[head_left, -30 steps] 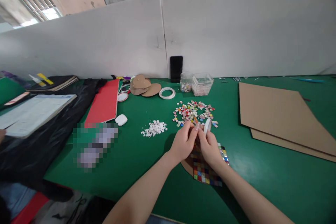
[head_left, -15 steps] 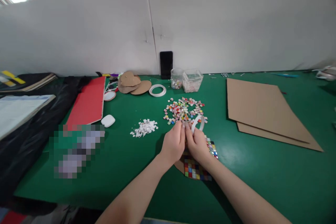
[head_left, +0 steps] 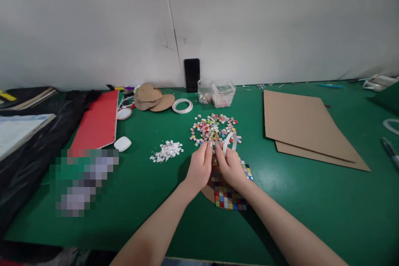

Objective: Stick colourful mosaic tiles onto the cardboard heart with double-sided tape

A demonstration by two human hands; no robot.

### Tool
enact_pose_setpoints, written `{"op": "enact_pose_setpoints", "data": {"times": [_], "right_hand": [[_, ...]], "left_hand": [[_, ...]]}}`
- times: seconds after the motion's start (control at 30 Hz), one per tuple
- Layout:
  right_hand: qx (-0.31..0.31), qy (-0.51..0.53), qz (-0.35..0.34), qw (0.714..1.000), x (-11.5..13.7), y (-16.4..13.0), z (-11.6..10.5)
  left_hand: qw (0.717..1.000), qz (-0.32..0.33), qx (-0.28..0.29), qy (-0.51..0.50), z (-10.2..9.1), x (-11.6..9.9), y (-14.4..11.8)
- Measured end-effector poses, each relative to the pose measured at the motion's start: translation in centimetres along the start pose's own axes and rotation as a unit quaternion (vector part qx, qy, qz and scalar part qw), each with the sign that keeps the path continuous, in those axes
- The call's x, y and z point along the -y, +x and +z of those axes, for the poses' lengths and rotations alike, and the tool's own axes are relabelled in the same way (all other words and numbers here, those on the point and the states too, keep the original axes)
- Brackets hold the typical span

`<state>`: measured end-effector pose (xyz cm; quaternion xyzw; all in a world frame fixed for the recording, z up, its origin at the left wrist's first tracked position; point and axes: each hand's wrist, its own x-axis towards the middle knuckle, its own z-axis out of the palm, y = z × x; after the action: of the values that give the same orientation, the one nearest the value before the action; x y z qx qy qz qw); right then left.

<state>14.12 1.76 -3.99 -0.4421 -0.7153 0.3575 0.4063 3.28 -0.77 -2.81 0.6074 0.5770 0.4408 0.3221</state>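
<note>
Hands, two, bare, held together above the near middle of the green table (head_left: pixel 311 199). Change over the last second: the camera has swung rightward, so everything sits further left in view. The hands themselves have kept their joined pose over the tile board, and the tape roll has turned from edge-on to show its open ring. Judgement: tape is still being worked loose at the fingertips; nothing new has yet been laid on the board.

Left hand (head_left: pixel 199 167): fingers curled, fingertips pinched against those of the right; what is pinched is too small to tell.

Right hand (head_left: pixel 230 165): closed around a white tape roll (head_left: pixel 229 142), held upright and tilted, ring facing the camera.

Mosaic board (head_left: pixel 229 193): brown card base, partly covered in a grid of small glossy tiles in many colours; lies flat beneath and just nearer than the hands, its far part hidden by them.

Loose coloured tiles (head_left: pixel 213 128): scattered heap just beyond the hands.

White backing scraps (head_left: pixel 166 151): small pile, left of the hands.

Second tape roll (head_left: pixel 182 106): flat, further back.

Two clear containers (head_left: pixel 218 91): by the partition, holding tiles.

Cardboard sheets (head_left: pixel 305 129): stacked, well to the right.
</note>
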Motion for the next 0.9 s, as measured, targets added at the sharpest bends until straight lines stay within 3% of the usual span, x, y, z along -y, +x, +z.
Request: {"op": "enact_pose_setpoints", "data": {"times": [0.17,0.3,0.53,0.9], "right_hand": [[-0.013,0.03,0.016,0.999,-0.23,-0.01,0.22],[-0.019,0.038,0.039,0.998,-0.4,-0.02,0.37],[0.016,0.038,0.018,0.999,0.14,-0.19,0.22],[0.022,-0.092,-0.016,0.995,-0.35,-0.21,0.22]], "left_hand": [[1.0,-0.009,0.029,-0.004,0.15,-0.46,-0.19],[0.999,-0.013,0.019,0.035,0.32,-0.3,-0.29],[0.995,0.006,0.014,0.1,0.19,-0.01,-0.46],[0.991,0.022,-0.001,0.131,0.26,0.46,-0.46]]}}
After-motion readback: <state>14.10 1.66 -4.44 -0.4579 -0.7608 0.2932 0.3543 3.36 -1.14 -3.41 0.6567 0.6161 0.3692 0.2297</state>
